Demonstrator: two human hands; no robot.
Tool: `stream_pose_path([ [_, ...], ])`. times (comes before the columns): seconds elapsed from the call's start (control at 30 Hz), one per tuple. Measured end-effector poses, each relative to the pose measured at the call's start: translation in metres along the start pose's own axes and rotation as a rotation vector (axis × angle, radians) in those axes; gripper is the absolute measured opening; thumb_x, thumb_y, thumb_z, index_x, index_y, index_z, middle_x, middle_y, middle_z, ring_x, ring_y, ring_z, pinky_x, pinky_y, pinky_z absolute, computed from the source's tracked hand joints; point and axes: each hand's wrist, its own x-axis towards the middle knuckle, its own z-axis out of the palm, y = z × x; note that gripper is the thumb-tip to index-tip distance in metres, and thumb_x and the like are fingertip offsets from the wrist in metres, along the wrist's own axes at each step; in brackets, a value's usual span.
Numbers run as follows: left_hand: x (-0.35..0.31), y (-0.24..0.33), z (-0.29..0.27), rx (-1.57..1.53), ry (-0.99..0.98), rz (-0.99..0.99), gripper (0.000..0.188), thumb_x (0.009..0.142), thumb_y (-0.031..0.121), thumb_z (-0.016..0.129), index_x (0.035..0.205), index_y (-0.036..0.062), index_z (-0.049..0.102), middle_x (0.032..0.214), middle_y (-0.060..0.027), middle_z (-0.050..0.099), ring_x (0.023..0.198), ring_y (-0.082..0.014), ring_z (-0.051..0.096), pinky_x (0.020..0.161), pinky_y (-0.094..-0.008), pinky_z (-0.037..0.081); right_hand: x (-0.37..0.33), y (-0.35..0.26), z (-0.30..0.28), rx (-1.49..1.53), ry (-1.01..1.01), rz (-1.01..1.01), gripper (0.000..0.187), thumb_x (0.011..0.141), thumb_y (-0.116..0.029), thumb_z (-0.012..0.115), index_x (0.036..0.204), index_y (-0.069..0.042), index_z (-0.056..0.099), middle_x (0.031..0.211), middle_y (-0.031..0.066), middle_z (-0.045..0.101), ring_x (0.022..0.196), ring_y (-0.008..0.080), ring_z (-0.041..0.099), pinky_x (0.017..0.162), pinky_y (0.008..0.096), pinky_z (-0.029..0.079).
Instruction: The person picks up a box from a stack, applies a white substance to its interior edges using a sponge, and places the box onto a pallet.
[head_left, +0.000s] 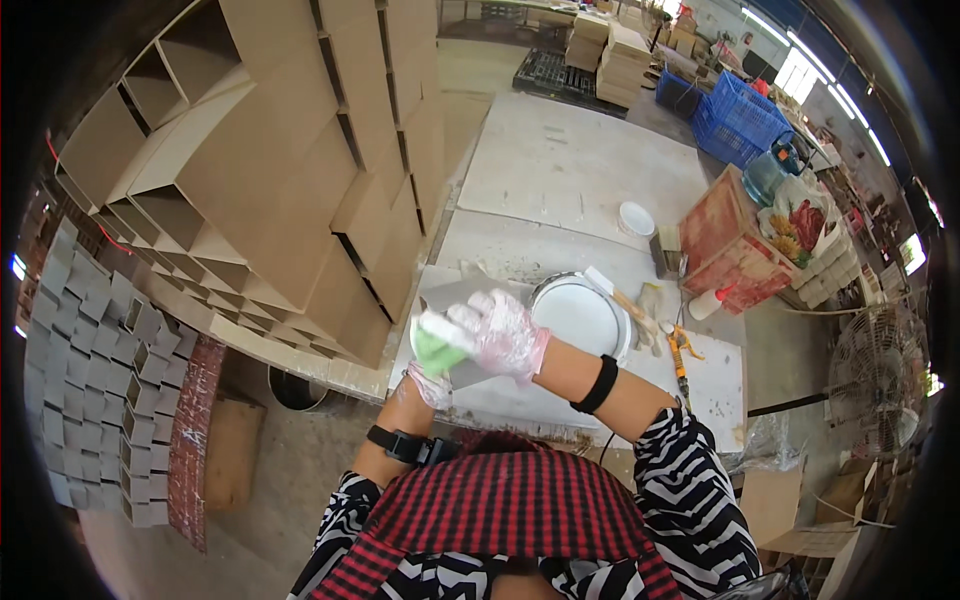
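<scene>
My right hand (500, 332), in a white- and pink-smeared glove, is closed on a soft light green pad (440, 345) that is blurred by motion. The pad is over my left hand (431, 385), also gloved and streaked with white; its fingers are mostly hidden. A flat grey cardboard piece (478, 372) is under and beside both hands, partly covered by them; whether my left hand grips it does not show. To the right of the hands stands a round tub (575, 318) of whitish paint. A wooden-handled brush (612, 290) lies across its rim.
Tall brown cardboard boxes (270, 180) crowd the table's left side. Grey boxes (100, 390) are stacked beyond them. On the worktable (580, 165) are a white bowl (636, 218), a yellow-handled tool (681, 355) and a red-tipped bottle (708, 302). A paint-stained crate (735, 240) and fan (870, 370) are at right.
</scene>
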Motion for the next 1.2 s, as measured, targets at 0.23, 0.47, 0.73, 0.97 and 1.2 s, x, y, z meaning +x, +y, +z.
stream_pose_path([
  [0.23,-0.011,0.002,0.008,-0.145,-0.117,0.010,0.052,0.096,0.043,0.030,0.123,0.0024,0.048,0.119,-0.0146,0.055,0.105,-0.0294,0.056,0.090,-0.0435,0.046,0.010,0.048,-0.011,-0.029,0.156,0.319,0.064,0.072,-0.018,0.055,0.133,-0.010,0.040,0.083,0.0040,0.052,0.074,0.0220,0.055,0.065,0.0373,0.045],
  [0.47,0.028,-0.001,-0.027,0.031,-0.732,0.160,0.042,0.095,0.033,0.035,0.117,0.0004,0.051,0.116,-0.0162,0.056,0.103,-0.0270,0.057,0.086,-0.0425,0.049,-0.013,-0.008,0.000,0.068,-0.138,-0.030,0.068,0.068,-0.016,0.060,0.133,-0.010,0.040,0.090,0.0074,0.058,0.080,0.0253,0.057,0.065,0.0388,0.044],
  [0.73,-0.022,-0.003,-0.004,0.110,-0.087,0.094,0.045,0.095,0.034,0.041,0.127,0.0027,0.045,0.123,-0.0112,0.054,0.110,-0.0255,0.054,0.093,-0.0415,0.045,0.015,0.069,-0.027,0.672,0.012,0.946,0.066,0.078,-0.004,0.058,0.138,-0.006,0.032,0.115,0.0141,0.056,0.103,0.0256,0.056,0.082,0.0367,0.047],
  [0.97,-0.023,0.006,0.003,-0.134,-0.273,0.114,0.045,0.087,0.025,0.049,0.125,0.0006,0.047,0.124,-0.0134,0.053,0.111,-0.0283,0.053,0.095,-0.0429,0.043,-0.034,0.071,0.007,1.410,0.330,1.118,0.055,0.087,-0.005,0.053,0.138,-0.008,0.032,0.125,0.0094,0.050,0.109,0.0170,0.051,0.090,0.0280,0.044],
  [1.2,-0.014,-0.008,-0.003,-0.238,-0.231,0.075,0.044,0.084,0.024,0.050,0.122,0.0017,0.049,0.121,-0.0150,0.054,0.111,-0.0304,0.052,0.095,-0.0448,0.042,-0.038,0.057,0.001,1.692,0.343,1.126,0.053,0.090,-0.003,0.049,0.139,-0.010,0.032,0.124,0.0073,0.051,0.108,0.0155,0.051,0.091,0.0269,0.043],
])
